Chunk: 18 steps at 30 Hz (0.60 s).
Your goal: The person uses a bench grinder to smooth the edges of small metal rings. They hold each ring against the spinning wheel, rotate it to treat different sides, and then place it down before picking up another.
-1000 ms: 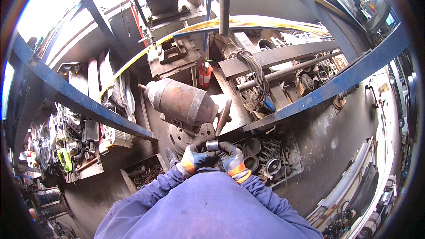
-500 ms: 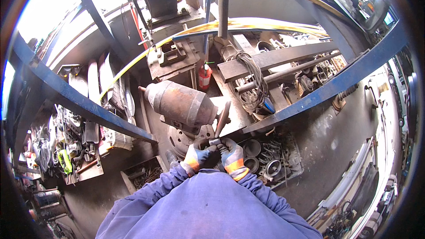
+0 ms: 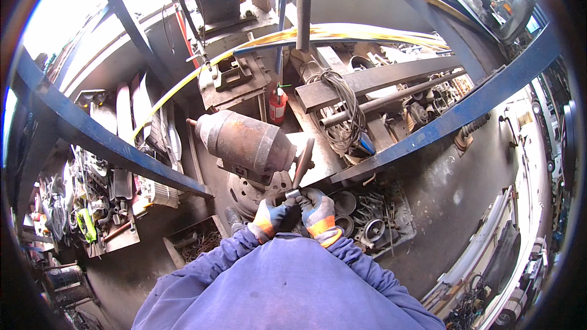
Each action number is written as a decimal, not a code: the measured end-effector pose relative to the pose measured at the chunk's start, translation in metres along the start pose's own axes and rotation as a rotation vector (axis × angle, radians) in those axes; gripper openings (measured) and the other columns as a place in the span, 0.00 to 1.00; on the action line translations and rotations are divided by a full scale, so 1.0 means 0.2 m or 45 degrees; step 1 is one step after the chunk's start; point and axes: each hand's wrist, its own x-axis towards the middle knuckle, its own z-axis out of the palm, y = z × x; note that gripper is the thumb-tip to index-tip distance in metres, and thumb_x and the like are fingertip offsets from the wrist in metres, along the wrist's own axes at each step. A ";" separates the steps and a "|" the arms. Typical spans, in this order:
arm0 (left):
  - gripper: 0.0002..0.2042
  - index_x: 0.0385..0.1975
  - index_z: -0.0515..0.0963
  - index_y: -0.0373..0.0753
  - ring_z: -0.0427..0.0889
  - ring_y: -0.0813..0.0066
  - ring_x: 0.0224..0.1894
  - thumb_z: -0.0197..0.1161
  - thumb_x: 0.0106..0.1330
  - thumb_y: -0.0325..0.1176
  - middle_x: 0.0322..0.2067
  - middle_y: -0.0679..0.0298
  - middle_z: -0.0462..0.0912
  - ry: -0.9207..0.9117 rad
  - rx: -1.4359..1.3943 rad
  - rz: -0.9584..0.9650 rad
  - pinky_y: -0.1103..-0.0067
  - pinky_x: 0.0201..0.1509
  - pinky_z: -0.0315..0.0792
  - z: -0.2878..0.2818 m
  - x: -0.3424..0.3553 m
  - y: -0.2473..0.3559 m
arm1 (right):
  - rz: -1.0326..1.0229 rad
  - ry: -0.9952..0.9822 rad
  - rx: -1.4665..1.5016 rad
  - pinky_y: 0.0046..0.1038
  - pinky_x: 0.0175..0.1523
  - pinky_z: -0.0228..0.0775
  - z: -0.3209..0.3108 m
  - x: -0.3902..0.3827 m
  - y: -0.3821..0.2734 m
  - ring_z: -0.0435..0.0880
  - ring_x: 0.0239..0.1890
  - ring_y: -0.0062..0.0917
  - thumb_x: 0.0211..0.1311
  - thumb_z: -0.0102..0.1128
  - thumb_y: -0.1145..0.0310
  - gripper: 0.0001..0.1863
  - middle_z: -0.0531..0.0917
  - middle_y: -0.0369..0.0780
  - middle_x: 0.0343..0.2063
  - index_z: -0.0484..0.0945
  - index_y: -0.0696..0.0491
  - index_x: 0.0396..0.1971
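A small grey metal part (image 3: 292,194) sits pinched between two gloved hands, just in front of a rusty cylindrical machine body (image 3: 246,144) that lies on its side on a round metal base (image 3: 252,190). The left hand (image 3: 268,218), in a grey glove with an orange cuff, is curled with its fingertips closed on the part from the left; the right hand (image 3: 317,209), gloved the same way, closes on it from the right, fingers bent tight. A dark handled tool or lever (image 3: 302,162) rises from the part and leans against the right end of the machine body; whether either hand grips it cannot be told. To the right of the machine body, low down, is a tray of round metal parts (image 3: 367,223); behind the body stands a red extinguisher (image 3: 278,104), and to its right behind lies a coil of cable (image 3: 345,116) on steel beams. A blue steel bar (image 3: 110,146) crosses to the left of the machine body. The grip looks small and cramped, so the part could slip from the gloved fingertips and drop among the scrap, or the leaning tool could slide off the curved rusty surface onto the fingers.
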 end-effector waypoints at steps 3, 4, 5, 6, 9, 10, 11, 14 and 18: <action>0.19 0.53 0.77 0.32 0.79 0.82 0.41 0.65 0.67 0.37 0.42 0.67 0.83 -0.027 -0.029 -0.004 0.82 0.46 0.73 -0.04 0.01 -0.05 | -0.015 -0.052 0.069 0.34 0.43 0.76 0.01 -0.01 0.01 0.85 0.37 0.41 0.59 0.63 0.70 0.07 0.85 0.47 0.33 0.84 0.55 0.36; 0.20 0.54 0.76 0.32 0.79 0.81 0.43 0.66 0.67 0.37 0.43 0.67 0.83 -0.043 -0.011 -0.012 0.81 0.48 0.73 -0.04 -0.01 -0.02 | -0.031 -0.063 0.122 0.33 0.44 0.76 0.00 -0.02 -0.01 0.85 0.37 0.40 0.59 0.63 0.71 0.07 0.86 0.46 0.34 0.84 0.56 0.36; 0.20 0.55 0.76 0.33 0.79 0.80 0.45 0.66 0.66 0.36 0.45 0.67 0.83 -0.059 0.007 -0.019 0.80 0.51 0.73 -0.03 -0.03 0.01 | -0.048 -0.075 0.174 0.32 0.44 0.76 -0.03 -0.03 -0.05 0.86 0.37 0.38 0.59 0.63 0.73 0.07 0.86 0.45 0.34 0.84 0.56 0.37; 0.18 0.52 0.77 0.33 0.79 0.81 0.40 0.67 0.65 0.35 0.41 0.67 0.83 -0.054 -0.045 -0.015 0.81 0.45 0.73 -0.02 -0.05 0.04 | -0.070 -0.088 0.228 0.31 0.44 0.76 -0.04 -0.04 -0.08 0.86 0.37 0.37 0.58 0.63 0.74 0.08 0.86 0.44 0.34 0.84 0.56 0.37; 0.15 0.47 0.80 0.34 0.78 0.84 0.32 0.69 0.62 0.33 0.35 0.68 0.83 -0.067 -0.094 0.005 0.84 0.36 0.72 -0.01 -0.09 0.07 | -0.161 -0.064 0.326 0.29 0.46 0.77 -0.05 -0.08 -0.04 0.86 0.39 0.33 0.57 0.63 0.79 0.10 0.87 0.41 0.36 0.84 0.55 0.39; 0.17 0.48 0.80 0.34 0.78 0.84 0.33 0.70 0.62 0.33 0.35 0.69 0.83 -0.090 -0.038 0.016 0.84 0.37 0.72 -0.04 -0.08 0.05 | -0.137 -0.118 0.374 0.29 0.48 0.77 -0.08 -0.09 -0.09 0.87 0.41 0.32 0.55 0.63 0.81 0.13 0.87 0.41 0.38 0.84 0.55 0.40; 0.18 0.49 0.79 0.35 0.79 0.84 0.33 0.71 0.61 0.33 0.35 0.69 0.83 -0.112 0.019 0.026 0.85 0.37 0.72 -0.05 -0.08 0.04 | -0.179 -0.127 0.359 0.28 0.49 0.77 -0.08 -0.09 -0.10 0.87 0.42 0.32 0.55 0.63 0.81 0.13 0.87 0.41 0.38 0.84 0.55 0.41; 0.22 0.53 0.77 0.35 0.78 0.84 0.36 0.72 0.59 0.33 0.39 0.69 0.83 -0.152 -0.045 0.047 0.84 0.40 0.72 -0.03 -0.11 0.08 | -0.259 -0.139 0.311 0.28 0.50 0.77 -0.10 -0.10 -0.08 0.86 0.44 0.31 0.55 0.64 0.80 0.13 0.87 0.41 0.39 0.85 0.54 0.41; 0.24 0.55 0.77 0.34 0.78 0.83 0.39 0.73 0.58 0.34 0.41 0.69 0.82 -0.126 -0.024 0.021 0.83 0.42 0.73 -0.04 -0.11 0.07 | -0.268 -0.162 0.346 0.28 0.51 0.76 -0.11 -0.10 -0.08 0.86 0.44 0.31 0.56 0.63 0.81 0.13 0.87 0.41 0.39 0.84 0.54 0.41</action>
